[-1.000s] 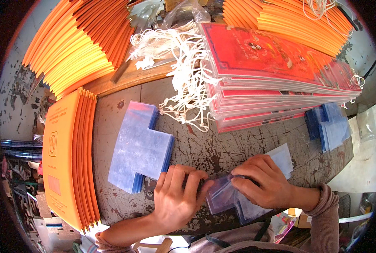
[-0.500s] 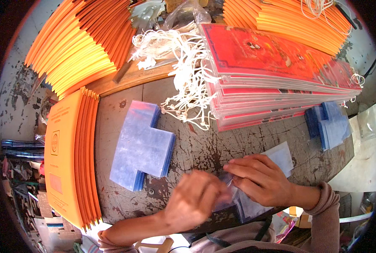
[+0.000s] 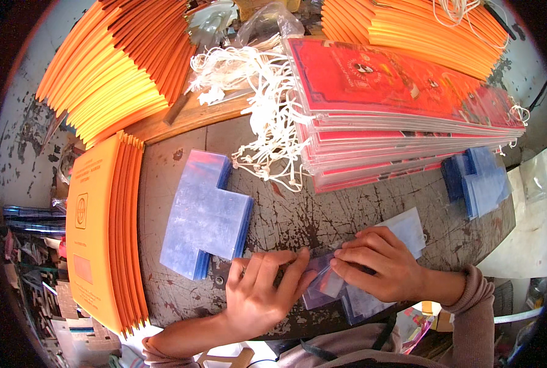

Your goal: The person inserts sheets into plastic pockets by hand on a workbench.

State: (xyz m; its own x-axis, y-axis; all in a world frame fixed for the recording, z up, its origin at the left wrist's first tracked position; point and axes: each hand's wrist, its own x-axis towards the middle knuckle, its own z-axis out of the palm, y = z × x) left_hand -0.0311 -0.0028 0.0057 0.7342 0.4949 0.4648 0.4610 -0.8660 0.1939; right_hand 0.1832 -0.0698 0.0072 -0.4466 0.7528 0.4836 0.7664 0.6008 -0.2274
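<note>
A clear bluish plastic sleeve (image 3: 321,283) lies at the table's near edge between my hands. My right hand (image 3: 381,264) pinches its upper right part, fingers bent and closed over it. My left hand (image 3: 264,288) is curled at the sleeve's left side, thumb and forefinger on its edge. Beneath my right hand more bluish plastic sleeves (image 3: 362,303) are fanned out, and a pale one (image 3: 408,232) sticks out past the knuckles. Left of my hands sits a stack of blue plastic sleeves (image 3: 206,211), its layers set in steps.
Orange booklets (image 3: 95,233) stand stacked at the left, with larger orange piles (image 3: 120,67) (image 3: 433,37) behind. Red plastic-covered pieces (image 3: 384,80) with white strings (image 3: 273,122) fill the back right. Another small blue sleeve stack (image 3: 479,181) lies at the right.
My left hand has moved slightly left and down from the right hand, its blur gone. More of the clear sleeve now shows between them. My right hand has stayed nearly still.
</note>
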